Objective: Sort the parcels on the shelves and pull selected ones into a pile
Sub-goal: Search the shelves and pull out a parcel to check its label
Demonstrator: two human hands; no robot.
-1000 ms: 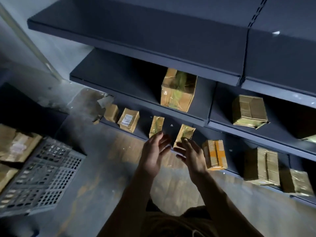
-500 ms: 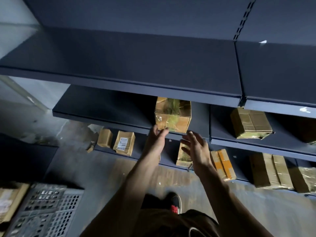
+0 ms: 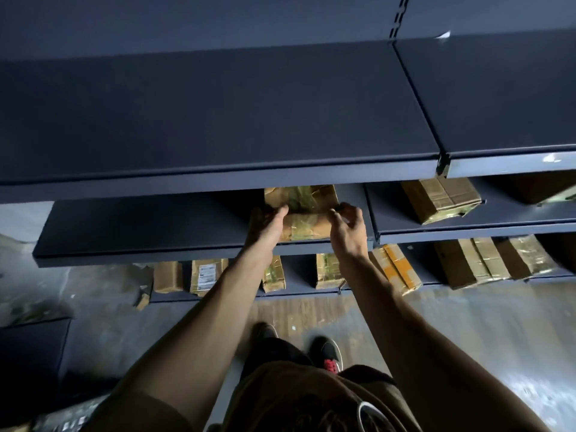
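A taped brown cardboard parcel (image 3: 304, 213) sits on the middle shelf (image 3: 140, 226), partly hidden under the top shelf (image 3: 218, 120). My left hand (image 3: 266, 227) grips its left side, thumb on the top face. My right hand (image 3: 347, 229) is at its right front corner, fingers curled and touching the top edge. Both arms reach up from below.
Another parcel (image 3: 441, 199) lies on the middle shelf to the right. The bottom shelf holds several taped parcels, among them a labelled parcel (image 3: 205, 274) and an orange-taped parcel (image 3: 396, 269). Torn cardboard (image 3: 141, 285) lies on the floor at left. My shoes (image 3: 327, 353) are below.
Both hands rose from the bottom shelf to the middle shelf and closed on the large parcel there. The view tilted upward, so the crate at lower left dropped out of sight.
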